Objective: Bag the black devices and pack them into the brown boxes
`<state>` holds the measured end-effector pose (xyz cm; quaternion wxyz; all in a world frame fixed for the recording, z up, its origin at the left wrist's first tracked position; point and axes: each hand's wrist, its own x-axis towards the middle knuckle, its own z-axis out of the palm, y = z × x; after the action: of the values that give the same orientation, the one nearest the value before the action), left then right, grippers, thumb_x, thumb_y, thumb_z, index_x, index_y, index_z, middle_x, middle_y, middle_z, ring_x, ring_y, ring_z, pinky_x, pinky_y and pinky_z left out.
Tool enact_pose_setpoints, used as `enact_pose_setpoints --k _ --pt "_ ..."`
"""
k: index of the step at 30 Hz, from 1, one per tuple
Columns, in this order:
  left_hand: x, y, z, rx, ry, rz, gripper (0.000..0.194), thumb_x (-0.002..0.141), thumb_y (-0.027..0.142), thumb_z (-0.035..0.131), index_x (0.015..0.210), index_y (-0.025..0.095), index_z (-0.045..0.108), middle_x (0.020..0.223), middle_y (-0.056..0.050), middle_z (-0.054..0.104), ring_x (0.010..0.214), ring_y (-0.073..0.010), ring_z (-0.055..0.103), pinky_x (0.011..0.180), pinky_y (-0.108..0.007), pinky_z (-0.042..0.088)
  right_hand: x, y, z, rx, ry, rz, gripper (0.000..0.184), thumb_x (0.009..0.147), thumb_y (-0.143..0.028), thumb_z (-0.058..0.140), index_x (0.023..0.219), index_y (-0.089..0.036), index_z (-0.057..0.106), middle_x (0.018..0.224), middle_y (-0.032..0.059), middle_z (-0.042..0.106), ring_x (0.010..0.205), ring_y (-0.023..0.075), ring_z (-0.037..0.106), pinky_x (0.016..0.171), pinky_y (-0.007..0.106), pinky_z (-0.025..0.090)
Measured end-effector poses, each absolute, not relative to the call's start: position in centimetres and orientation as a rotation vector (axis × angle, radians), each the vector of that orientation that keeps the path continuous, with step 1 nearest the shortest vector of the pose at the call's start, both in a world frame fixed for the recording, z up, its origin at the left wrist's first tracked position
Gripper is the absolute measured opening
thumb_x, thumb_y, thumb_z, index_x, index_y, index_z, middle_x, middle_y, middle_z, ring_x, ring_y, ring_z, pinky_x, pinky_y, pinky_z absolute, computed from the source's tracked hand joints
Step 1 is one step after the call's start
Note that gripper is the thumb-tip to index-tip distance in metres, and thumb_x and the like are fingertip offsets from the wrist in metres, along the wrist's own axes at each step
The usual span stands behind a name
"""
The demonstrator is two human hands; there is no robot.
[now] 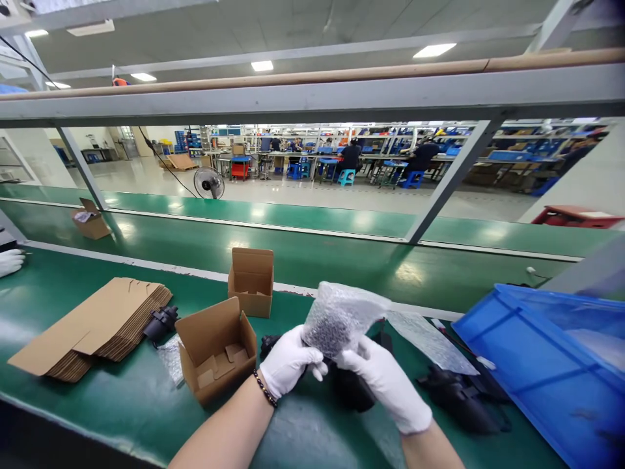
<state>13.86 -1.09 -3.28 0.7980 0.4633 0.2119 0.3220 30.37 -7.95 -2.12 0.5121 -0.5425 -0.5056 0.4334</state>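
Observation:
Both of my hands wear white gloves. A clear bubble-wrap bag [336, 319] is held up between them, and something dark shows through its lower part. My left hand [291, 359] pinches the bag's left lower edge. The fingers of my right hand [378, 374] are closed on its right lower side. Below the bag a black device [354, 391] is partly hidden by my hands. Left of my left hand stands an open cardboard box [219, 358], with a smaller open box [251, 286] behind it. Another bubble-wrap bag [432, 342] lies flat to the right.
A stack of flattened cardboard boxes [97, 326] and a black part [161, 324] lie left. On the right, a blue bin [537, 365] leans beside black devices [463, 400]. A co-worker's gloved hand [10, 262] shows at the left edge. Metal posts [454, 182] rise behind the bench.

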Motion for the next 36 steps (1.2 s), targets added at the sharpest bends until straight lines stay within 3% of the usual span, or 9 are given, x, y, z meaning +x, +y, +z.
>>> enact_pose_setpoints --k 2,6,10,13,18,22,26,33,36 --pt "14.2 -1.2 -3.3 1.028 0.594 0.735 0.032 0.063 0.027 0.072 0.088 0.013 0.058 0.068 -0.003 0.065 0.052 -0.0148 0.062 0.043 -0.022 0.046 29.2 -8.4 -2.7 -1.452 -1.24 1.007 0.041 0.081 -0.059 0.061 0.094 -0.021 0.068 0.086 0.0062 0.073 0.077 0.0237 0.067 0.072 0.035 0.055" --pt "14.1 -1.9 -2.9 1.157 0.792 0.849 0.019 0.063 0.02 0.072 0.074 0.015 0.057 0.065 0.002 0.061 0.055 -0.012 0.057 0.046 -0.02 0.043 27.9 -9.1 -4.1 -1.454 -1.173 1.009 0.045 0.083 -0.064 0.052 0.091 -0.021 0.066 0.084 0.0078 0.073 0.071 0.0244 0.068 0.068 0.037 0.056" --pt "13.8 -2.6 -3.0 0.962 0.472 0.855 0.031 0.069 0.027 0.077 0.092 0.015 0.061 0.088 -0.004 0.066 0.081 -0.018 0.062 0.074 -0.031 0.051 27.2 -8.9 -4.2 -1.381 -0.933 0.892 0.041 0.079 -0.061 0.061 0.09 -0.021 0.063 0.072 0.0037 0.07 0.062 0.0217 0.065 0.06 0.033 0.055" --pt "14.0 -2.9 -3.5 0.796 0.354 0.827 0.039 0.07 0.034 0.077 0.099 0.017 0.056 0.091 -0.006 0.064 0.075 -0.018 0.061 0.071 -0.037 0.052 25.7 -8.6 -4.3 -1.417 -0.859 0.74 0.036 0.079 -0.058 0.062 0.08 -0.022 0.059 0.058 -0.0019 0.061 0.051 0.0163 0.056 0.051 0.027 0.048" --pt "14.4 -2.6 -4.1 0.835 0.522 1.086 0.035 0.068 0.033 0.072 0.094 0.02 0.053 0.095 -0.002 0.063 0.082 -0.0156 0.059 0.081 -0.033 0.048 24.0 -8.7 -5.5 -1.64 -1.143 0.647 0.035 0.085 -0.057 0.051 0.073 -0.024 0.057 0.053 -0.003 0.054 0.049 0.0156 0.05 0.048 0.026 0.039" --pt "14.1 -2.5 -4.3 0.986 0.677 1.074 0.02 0.066 0.024 0.07 0.065 0.018 0.051 0.066 0.004 0.054 0.066 -0.0122 0.049 0.069 -0.026 0.04 25.0 -9.4 -5.3 -1.72 -1.234 0.636 0.039 0.087 -0.056 0.045 0.064 -0.025 0.049 0.052 -0.0031 0.052 0.048 0.0152 0.049 0.049 0.026 0.038" --pt "14.2 -2.8 -5.0 1.084 0.764 1.024 0.026 0.065 0.019 0.068 0.053 0.019 0.045 0.054 0.007 0.043 0.057 -0.0103 0.037 0.057 -0.025 0.031 24.0 -10.3 -5.5 -1.642 -1.097 0.833 0.04 0.09 -0.057 0.041 0.067 -0.025 0.047 0.054 -0.0038 0.051 0.045 0.0137 0.047 0.045 0.025 0.037" --pt "13.7 -3.5 -6.2 1.057 0.856 1.091 0.046 0.067 0.039 0.073 0.054 0.023 0.032 0.054 0.007 0.033 0.054 -0.0107 0.03 0.052 -0.025 0.028 21.5 -11.4 -7.4 -1.553 -1.25 1.101 0.042 0.087 -0.056 0.051 0.061 -0.023 0.053 0.055 -0.0001 0.059 0.051 0.0175 0.054 0.053 0.029 0.043" --pt "12.4 -3.4 -6.4 1.041 0.826 1.091 0.05 0.064 0.049 0.076 0.057 0.022 0.034 0.056 0.006 0.036 0.057 -0.0115 0.034 0.057 -0.026 0.034 22.4 -11.7 -7.0 -1.326 -1.234 1.264 0.042 0.083 -0.06 0.057 0.076 -0.02 0.067 0.08 0.0067 0.073 0.075 0.0245 0.067 0.069 0.035 0.052"
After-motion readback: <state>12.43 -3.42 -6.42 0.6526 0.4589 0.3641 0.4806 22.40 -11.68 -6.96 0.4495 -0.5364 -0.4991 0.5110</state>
